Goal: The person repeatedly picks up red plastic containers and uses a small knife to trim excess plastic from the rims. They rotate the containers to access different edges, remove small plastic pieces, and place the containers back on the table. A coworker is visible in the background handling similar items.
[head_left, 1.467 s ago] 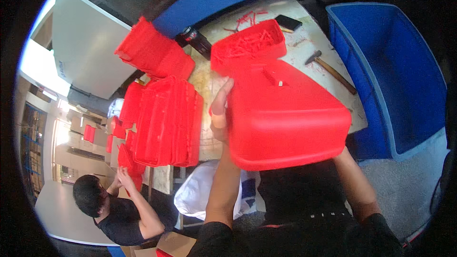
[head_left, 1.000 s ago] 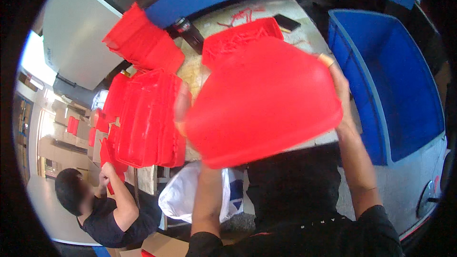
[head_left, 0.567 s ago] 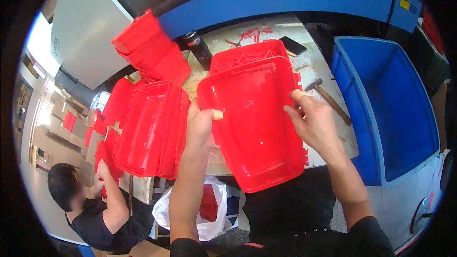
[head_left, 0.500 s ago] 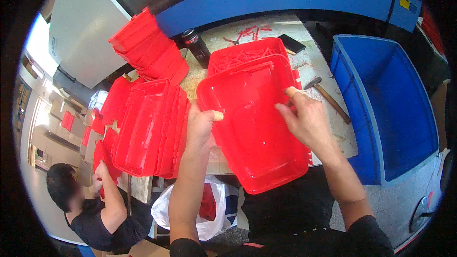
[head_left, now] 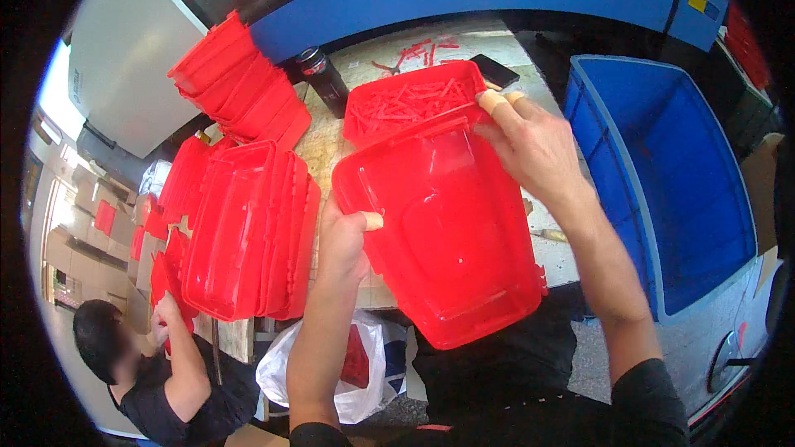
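Observation:
A red plastic tub (head_left: pixel 447 240), shallow with rounded corners, is tilted in front of me over the table's near edge. My left hand (head_left: pixel 344 240) grips its left edge, with the thumb over the rim. My right hand (head_left: pixel 534 136) is closed at its upper right corner, fingers curled over the rim. Pale yellow tape covers some of my fingertips. Just behind the held tub stands a red bin (head_left: pixel 358 108) filled with thin red plastic strips (head_left: pixel 414 102).
Left of me are nested red tubs (head_left: pixel 240 232) and a taller red stack (head_left: pixel 240 83). A dark bottle (head_left: pixel 323 83) and a phone (head_left: pixel 495 71) are on the worktable (head_left: pixel 319 145). A blue crate (head_left: pixel 617 174) stands right. A co-worker (head_left: pixel 166 372) handles red pieces at left.
My right hand has moved up and away from me to the tub's upper right corner. The forearm now covers the hammer. The tub has shifted slightly toward me in the picture.

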Motion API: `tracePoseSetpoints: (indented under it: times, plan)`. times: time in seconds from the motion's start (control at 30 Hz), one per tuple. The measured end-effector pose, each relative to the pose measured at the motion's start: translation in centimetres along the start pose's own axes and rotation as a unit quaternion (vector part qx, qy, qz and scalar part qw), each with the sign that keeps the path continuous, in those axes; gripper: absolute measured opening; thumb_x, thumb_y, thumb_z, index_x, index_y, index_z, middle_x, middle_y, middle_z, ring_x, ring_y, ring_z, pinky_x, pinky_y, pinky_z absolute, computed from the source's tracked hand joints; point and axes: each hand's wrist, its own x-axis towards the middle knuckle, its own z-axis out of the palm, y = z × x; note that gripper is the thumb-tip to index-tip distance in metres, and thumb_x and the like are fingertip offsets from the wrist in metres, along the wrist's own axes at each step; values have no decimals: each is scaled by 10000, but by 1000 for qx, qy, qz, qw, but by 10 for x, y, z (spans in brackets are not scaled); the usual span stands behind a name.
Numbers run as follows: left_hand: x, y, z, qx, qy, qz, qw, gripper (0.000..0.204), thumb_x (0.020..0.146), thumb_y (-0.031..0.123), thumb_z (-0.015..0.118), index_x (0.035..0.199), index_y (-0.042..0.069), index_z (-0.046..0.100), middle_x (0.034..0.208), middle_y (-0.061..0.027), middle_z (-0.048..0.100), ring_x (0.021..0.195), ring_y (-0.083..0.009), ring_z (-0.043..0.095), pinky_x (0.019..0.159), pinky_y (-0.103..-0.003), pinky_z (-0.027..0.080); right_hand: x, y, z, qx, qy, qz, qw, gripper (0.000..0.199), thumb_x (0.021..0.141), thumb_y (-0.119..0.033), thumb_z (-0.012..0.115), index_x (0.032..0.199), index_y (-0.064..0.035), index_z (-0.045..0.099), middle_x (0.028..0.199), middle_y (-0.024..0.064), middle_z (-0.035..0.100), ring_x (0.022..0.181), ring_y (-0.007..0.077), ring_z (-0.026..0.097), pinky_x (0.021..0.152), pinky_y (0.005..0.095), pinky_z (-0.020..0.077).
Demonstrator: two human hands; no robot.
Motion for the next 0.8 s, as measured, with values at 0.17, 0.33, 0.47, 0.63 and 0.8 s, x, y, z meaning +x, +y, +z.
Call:
tracePoseSetpoints:
  times: [0.17, 0.33, 0.47, 0.63, 0.8]
  plan:
    - [5, -1, -14, -4, 18, -19, 1000, 698, 674, -161, 475, 1348, 20, 497, 1210, -156, 642, 1079, -302, 659, 889, -453, 578, -4, 45, -40, 184, 57, 85, 978, 146, 976, -161, 641, 1049, -45, 691, 762, 51, 677, 708, 147, 682, 601, 253, 549]
    - [15, 0, -35, 26, 36, -42, 998, 693, 657, -115, 486, 1343, -13, 499, 1256, -193, 624, 1113, -337, 649, 937, -474, 559, -78, 44, -86, 450, -194, 276, 827, 337, 825, 10, 708, 1155, -26, 653, 900, 55, 685, 733, 127, 645, 612, 265, 507]
    - [16, -3, -29, 8, 33, -67, 997, 706, 656, -144, 477, 1348, 2, 476, 1213, -189, 627, 1069, -329, 659, 867, -446, 583, -88, 13, -55, 187, -102, 157, 964, 589, 784, -94, 820, 1329, -124, 597, 1101, 127, 678, 886, 239, 685, 698, 325, 556]
    - [6, -7, -15, 48, 28, -66, 996, 707, 661, -147, 486, 1355, -13, 483, 1200, -176, 641, 1055, -315, 666, 865, -424, 586, -15, 16, 0, -14, -56, -64, 996, 363, 871, -149, 728, 1217, -121, 623, 1096, 135, 655, 990, 286, 685, 714, 347, 588]
    - [-9, 0, -24, 43, 32, -70, 996, 704, 651, -153, 519, 1340, -14, 493, 1203, -166, 645, 1010, -290, 681, 865, -399, 589, -23, 50, -12, 124, -66, -95, 986, 136, 853, 8, 656, 973, -27, 710, 943, 142, 720, 806, 287, 712, 744, 350, 590]
